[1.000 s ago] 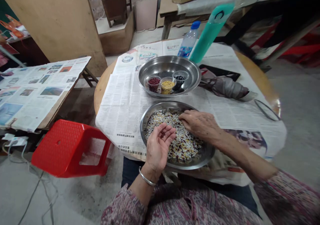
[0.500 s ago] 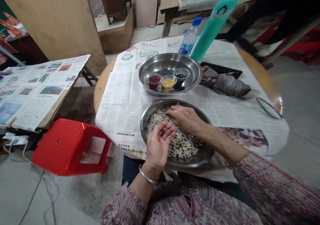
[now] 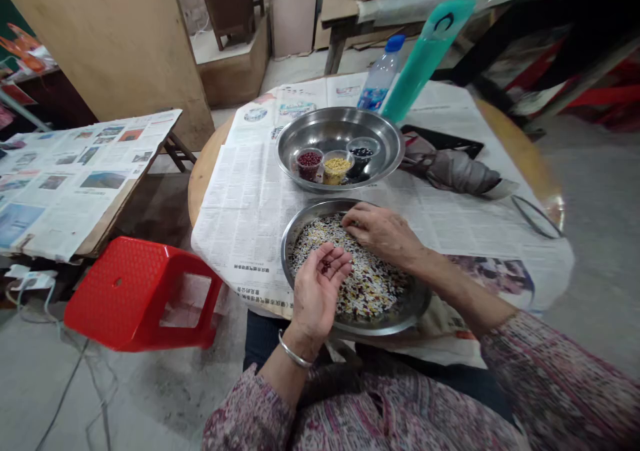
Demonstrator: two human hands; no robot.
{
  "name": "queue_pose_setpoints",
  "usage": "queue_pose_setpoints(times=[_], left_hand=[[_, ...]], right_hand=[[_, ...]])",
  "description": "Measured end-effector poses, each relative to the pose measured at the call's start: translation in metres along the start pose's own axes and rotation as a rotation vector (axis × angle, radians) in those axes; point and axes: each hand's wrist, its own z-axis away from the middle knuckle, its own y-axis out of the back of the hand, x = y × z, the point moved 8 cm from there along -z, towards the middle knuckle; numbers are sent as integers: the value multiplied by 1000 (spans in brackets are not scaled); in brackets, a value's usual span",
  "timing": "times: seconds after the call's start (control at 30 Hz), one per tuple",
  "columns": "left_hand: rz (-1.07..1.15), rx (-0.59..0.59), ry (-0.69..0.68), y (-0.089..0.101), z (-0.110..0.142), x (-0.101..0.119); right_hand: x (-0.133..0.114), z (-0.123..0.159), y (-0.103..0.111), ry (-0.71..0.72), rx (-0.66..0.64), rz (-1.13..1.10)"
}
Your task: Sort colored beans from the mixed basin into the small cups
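My left hand [image 3: 316,299] is palm up and cupped over the near metal basin [image 3: 417,314], with a few dark red beans [image 3: 326,267] lying in it. White grains mixed with yellow, red and black beans [image 3: 367,292] cover the basin's bottom. Above the far side of this mix, my right hand [image 3: 384,235] has its fingertips pinched together; what lies between them is too small to make out. Farther back, another metal basin [image 3: 283,164] holds clear cups of red beans [image 3: 309,160], yellow beans [image 3: 337,166] and black beans [image 3: 362,152].
Newspaper [image 3: 225,204] covers the round table. Behind the far basin stand a bottle with a blue cap [image 3: 377,81] and a tall teal container [image 3: 425,61]. A folded grey umbrella [image 3: 453,164] lies at right. A red stool [image 3: 130,297] stands at left beside a newspaper-covered table [image 3: 85,177].
My right hand has moved slightly right and lifted a little off the grains, its fingertips now pinched. My left hand stays in place with the red beans.
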Motion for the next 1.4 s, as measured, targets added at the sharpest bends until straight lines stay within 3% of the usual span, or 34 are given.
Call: queue_pose_setpoints(times=[0.1, 0.27, 0.43, 0.6, 0.73, 0.9, 1.03, 1.2, 1.33, 1.4], left_hand=[[-7, -3, -9, 1, -1, 0], [8, -15, 18, 0, -2, -3], [5, 5, 22, 1, -2, -3], [22, 16, 37, -1, -1, -2], [31, 22, 39, -1, -1, -1], [22, 20, 34, -2, 0, -1], [11, -2, 19, -3, 1, 0], [4, -9, 23, -4, 0, -1], [0, 9, 26, -2, 0, -1], [-3, 11, 33, -2, 0, -1]], right_hand=[[-5, 10, 16, -41, 80, -177], [-19, 24, 20, -20, -6, -451], [20, 17, 16, -184, 47, -162], [8, 5, -10, 63, -62, 89], [-1, 1, -23, 104, -87, 253], [6, 3, -15, 31, -47, 177], [9, 10, 6, -108, 12, 40], [-20, 20, 22, -4, -43, -356], [1, 26, 25, -90, 11, -172], [10, 30, 17, -67, -17, -48]])
